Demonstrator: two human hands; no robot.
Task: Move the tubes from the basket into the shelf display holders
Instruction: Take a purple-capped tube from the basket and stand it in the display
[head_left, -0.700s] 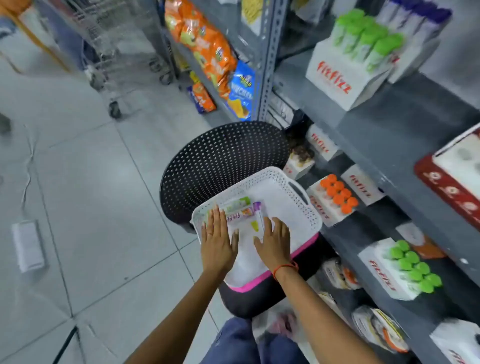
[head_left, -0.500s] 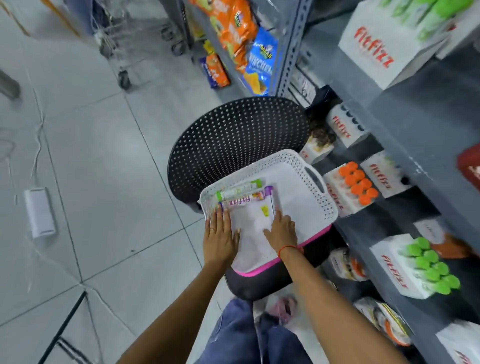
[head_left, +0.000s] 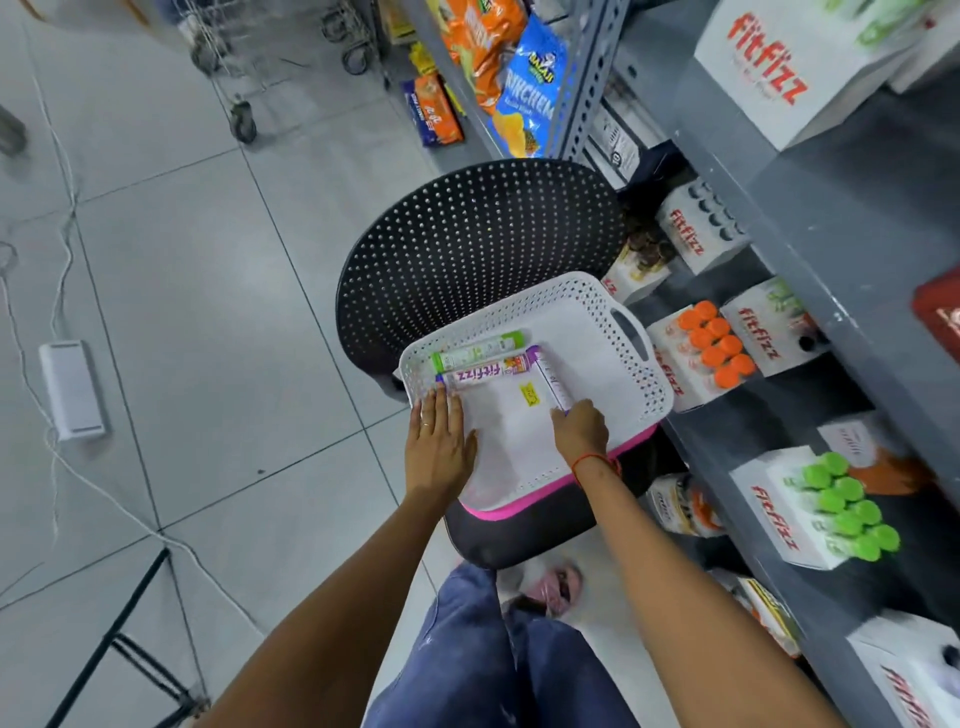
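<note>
Three tubes (head_left: 480, 364) lie in the basket (head_left: 613, 332) on a chair (head_left: 467, 234), left of the shelf (head_left: 857, 218).

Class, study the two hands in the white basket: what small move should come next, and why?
Probably close the right hand around the purple-capped tube at its fingertips and lift it. That tube lies loose in the basket, not yet held; the left hand rests flat.

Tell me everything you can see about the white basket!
The white basket looks like plastic, with walls full of small holes and a cut-out handle slot at its far end. It sits on a black dotted chair beside the shelves. Inside lie a green-capped tube and purple-capped tubes. The left hand rests flat on its near-left edge; the right hand reaches inside.
</note>
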